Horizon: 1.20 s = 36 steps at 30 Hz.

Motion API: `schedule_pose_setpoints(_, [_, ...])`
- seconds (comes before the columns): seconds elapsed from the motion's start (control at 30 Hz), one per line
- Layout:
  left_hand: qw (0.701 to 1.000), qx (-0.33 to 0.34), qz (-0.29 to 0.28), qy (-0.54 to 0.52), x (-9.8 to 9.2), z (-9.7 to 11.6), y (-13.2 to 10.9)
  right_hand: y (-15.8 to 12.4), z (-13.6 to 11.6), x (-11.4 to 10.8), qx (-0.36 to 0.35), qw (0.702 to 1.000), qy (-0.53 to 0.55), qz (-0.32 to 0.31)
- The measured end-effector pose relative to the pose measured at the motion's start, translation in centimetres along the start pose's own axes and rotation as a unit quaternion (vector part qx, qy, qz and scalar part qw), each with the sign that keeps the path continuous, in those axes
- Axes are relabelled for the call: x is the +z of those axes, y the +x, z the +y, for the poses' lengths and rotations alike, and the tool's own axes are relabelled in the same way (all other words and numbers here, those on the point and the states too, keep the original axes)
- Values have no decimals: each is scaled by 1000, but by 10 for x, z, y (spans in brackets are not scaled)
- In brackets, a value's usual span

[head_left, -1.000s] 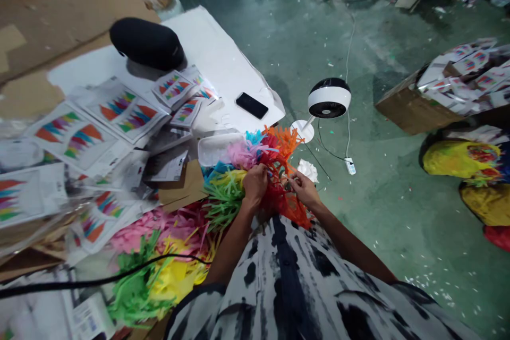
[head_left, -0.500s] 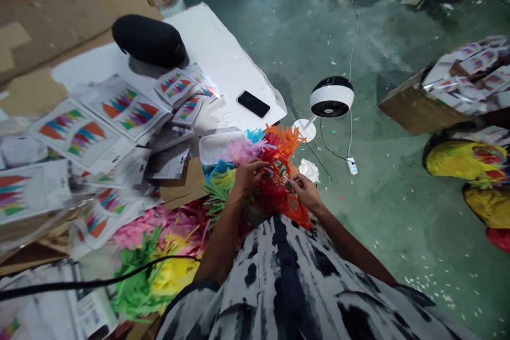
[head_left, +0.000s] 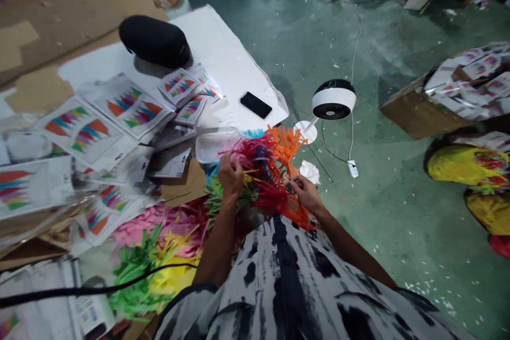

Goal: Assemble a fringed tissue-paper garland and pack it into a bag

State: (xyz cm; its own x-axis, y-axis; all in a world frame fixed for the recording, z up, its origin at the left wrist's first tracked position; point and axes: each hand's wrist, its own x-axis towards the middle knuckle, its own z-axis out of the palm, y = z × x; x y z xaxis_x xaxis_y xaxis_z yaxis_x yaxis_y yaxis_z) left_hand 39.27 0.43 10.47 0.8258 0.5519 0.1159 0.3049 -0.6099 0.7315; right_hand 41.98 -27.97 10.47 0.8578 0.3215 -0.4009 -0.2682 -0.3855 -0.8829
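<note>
A bunch of fringed paper in red, orange, pink and blue (head_left: 274, 154) lies in front of my body, between my hands. My left hand (head_left: 230, 176) is closed in a pinch on the ends of red fringed paper (head_left: 253, 147), on the left side of the bunch. At the right edge of the bunch, my right hand (head_left: 305, 190) has its fingers pinched together by the orange fringed paper (head_left: 286, 143); a small pale bit shows at the fingertips, too small to name. Green and yellow fringed paper (head_left: 217, 191) lies below my left hand.
On the left, packets with printed cards (head_left: 123, 106), a black case (head_left: 155, 41), a phone (head_left: 255, 105) and a white tray (head_left: 211, 141) rest on the table. A fan (head_left: 333, 100) stands ahead. At right are a carton of packets (head_left: 430, 111) and yellow bags (head_left: 458, 163).
My left hand has moved left, drawing red fringed paper out sideways over the bunch. My right hand has stayed at nearly the same spot.
</note>
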Motion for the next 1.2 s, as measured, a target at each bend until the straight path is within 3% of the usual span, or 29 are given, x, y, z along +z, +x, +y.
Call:
schedule_pose_setpoints(0.07, [998,46,-38,10,3,2,-5,1,0,1,-1,1000,0,0])
schedule_pose_setpoints(0.17, [965,142,-216,43,21,6,-16,2,-1,2,-2,1000,1,3])
schedule_pose_setpoints(0.23, [953,157,-252,62,38,8,-23,3,-2,3,-3,1000,5,4])
schedule_pose_setpoints(0.33, [957,149,-240,61,57,11,-29,3,-2,4,-6,1000,15,7])
schedule_pose_setpoints(0.4, [967,137,-217,17,60,14,-27,2,-3,3,-9,1000,22,11])
schedule_pose_setpoints(0.53, [967,122,-119,-191,43,30,-9,0,-8,3,-25,999,44,10])
schedule_pose_setpoints(0.67, [961,71,-20,-267,15,52,13,-5,-34,1,-89,995,45,-4])
schedule_pose_setpoints(0.73, [955,40,-30,-293,4,63,18,-7,-54,-1,-141,990,27,-5])
schedule_pose_setpoints(0.83, [934,24,-92,-343,-6,79,17,-7,-82,-3,-210,978,-17,-2])
schedule_pose_setpoints(0.97, [908,27,-171,-382,-9,98,7,-1,-99,0,-265,962,-36,-48])
schedule_pose_setpoints(1.07, [896,7,-200,-396,-8,104,0,2,-99,4,-239,968,-7,-76])
schedule_pose_setpoints(1.2, [902,-14,-206,-379,-11,103,-6,-3,-96,7,-162,978,72,-110])
